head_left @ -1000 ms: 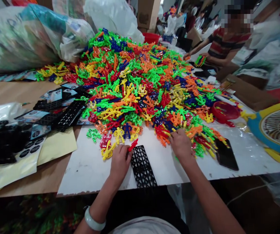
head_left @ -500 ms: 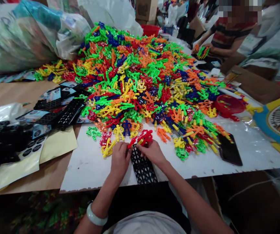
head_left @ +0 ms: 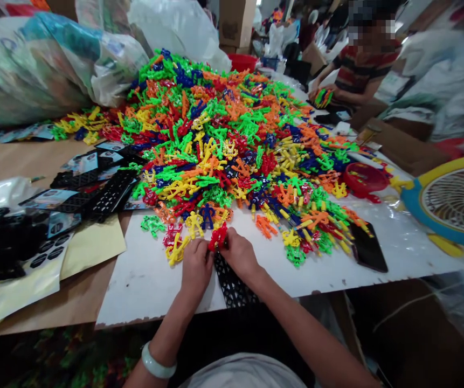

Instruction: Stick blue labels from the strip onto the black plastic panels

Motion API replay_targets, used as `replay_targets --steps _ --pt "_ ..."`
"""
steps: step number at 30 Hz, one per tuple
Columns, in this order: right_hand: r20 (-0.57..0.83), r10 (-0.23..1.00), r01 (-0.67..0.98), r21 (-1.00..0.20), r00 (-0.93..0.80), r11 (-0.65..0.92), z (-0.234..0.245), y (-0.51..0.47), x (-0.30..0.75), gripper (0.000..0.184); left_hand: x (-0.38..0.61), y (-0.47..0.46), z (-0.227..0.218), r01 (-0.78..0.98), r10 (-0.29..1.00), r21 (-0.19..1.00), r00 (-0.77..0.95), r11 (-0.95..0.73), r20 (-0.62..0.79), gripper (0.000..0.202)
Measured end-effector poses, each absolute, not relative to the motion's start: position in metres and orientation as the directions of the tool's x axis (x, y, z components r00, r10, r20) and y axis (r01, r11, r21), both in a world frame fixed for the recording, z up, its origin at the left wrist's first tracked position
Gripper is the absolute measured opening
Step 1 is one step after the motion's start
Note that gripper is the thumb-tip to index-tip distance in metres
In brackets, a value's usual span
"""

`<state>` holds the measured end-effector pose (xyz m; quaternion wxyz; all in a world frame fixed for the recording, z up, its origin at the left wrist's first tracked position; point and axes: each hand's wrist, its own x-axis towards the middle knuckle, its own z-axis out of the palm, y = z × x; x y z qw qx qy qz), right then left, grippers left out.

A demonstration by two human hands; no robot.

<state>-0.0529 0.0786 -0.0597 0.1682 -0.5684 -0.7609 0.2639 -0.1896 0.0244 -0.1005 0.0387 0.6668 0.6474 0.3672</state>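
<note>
My left hand [head_left: 196, 268] and my right hand [head_left: 240, 257] meet at the near edge of a white board [head_left: 143, 280]. Both pinch small red plastic figures [head_left: 217, 237] just above a black lattice tray [head_left: 234, 283] that lies between my wrists. My fingers are curled closed on the red figures. A huge pile of small plastic figures [head_left: 232, 134] in green, orange, yellow, red and blue spreads across the table beyond my hands. A pale bangle [head_left: 157, 366] sits on my left wrist.
More black lattice trays [head_left: 106, 194] and printed cards lie at the left on yellow sheets. A dark phone [head_left: 367, 248] and a red bowl [head_left: 367, 178] sit at the right, near a fan [head_left: 454, 202]. Big plastic sacks [head_left: 46, 64] stand behind. Another person [head_left: 357, 75] works across the table.
My right hand came back from the pile's edge to the tray with a red figure and joined my left hand there. The left hand stayed near the tray's top.
</note>
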Motion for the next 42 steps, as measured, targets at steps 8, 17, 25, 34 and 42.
replay_targets --steps 8,17,25,34,42 --pt "0.014 0.925 0.737 -0.600 -0.380 0.312 -0.051 0.074 -0.046 0.003 -0.187 0.019 -0.096 0.853 0.881 0.488 -0.075 -0.186 0.467 0.011" --pt "0.173 0.980 0.954 -0.297 0.103 -0.048 -0.027 0.133 0.065 0.018 -0.193 0.006 -0.082 0.854 0.883 0.497 -0.107 -0.154 0.457 0.025" --pt "0.098 0.989 0.961 -0.264 0.113 -0.084 -0.027 0.132 0.089 0.011 -0.182 0.028 -0.005 0.737 0.885 0.639 -0.127 -0.218 0.449 0.035" --pt "0.089 0.988 0.965 -0.219 -0.128 0.145 -0.047 0.087 0.049 0.011 -0.170 0.048 -0.008 0.568 0.992 0.817 -0.009 -0.100 0.128 0.037" --pt "-0.012 0.979 0.827 -0.537 -0.206 0.167 -0.042 0.097 0.039 0.010 -0.167 0.045 -0.004 0.531 0.997 0.844 0.012 -0.073 0.079 0.037"
